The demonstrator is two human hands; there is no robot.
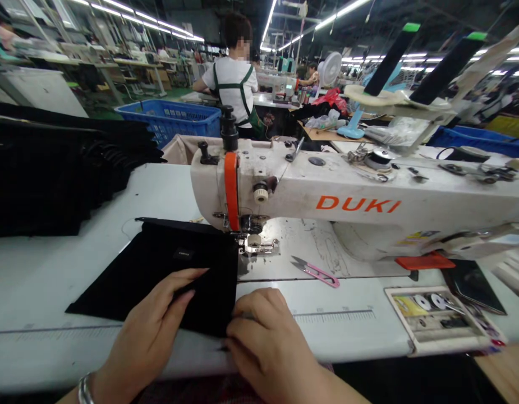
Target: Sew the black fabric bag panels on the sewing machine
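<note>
- The left hand (158, 325) is laid flat and open on a black cloth (137, 269), with the fingers stretched out and pressed on its near part.
- The right hand (263, 336) is set at the cloth's near right corner with the fingers curled down. Whether the edge is pinched cannot be told.
- A bracelet (85, 388) is worn on the left wrist.
- The cloth is spread flat on the white table (53, 269), and a small label (183, 254) is seen near its middle.
- The cloth's far right corner is placed just beside the presser foot (254, 242) of the sewing machine (356, 191).
- Pink snips (316, 272) are left on the machine bed to the right of the foot, apart from the cloth.
- A tray of bobbins (440, 320) is set further right, at the table's edge.
- A stack of black cloth (44, 179) is piled at the far left of the table.
- A blue basket (175, 118) is seen behind the machine, and a co-worker (234, 78) in a green apron is seated beyond it, back turned.
</note>
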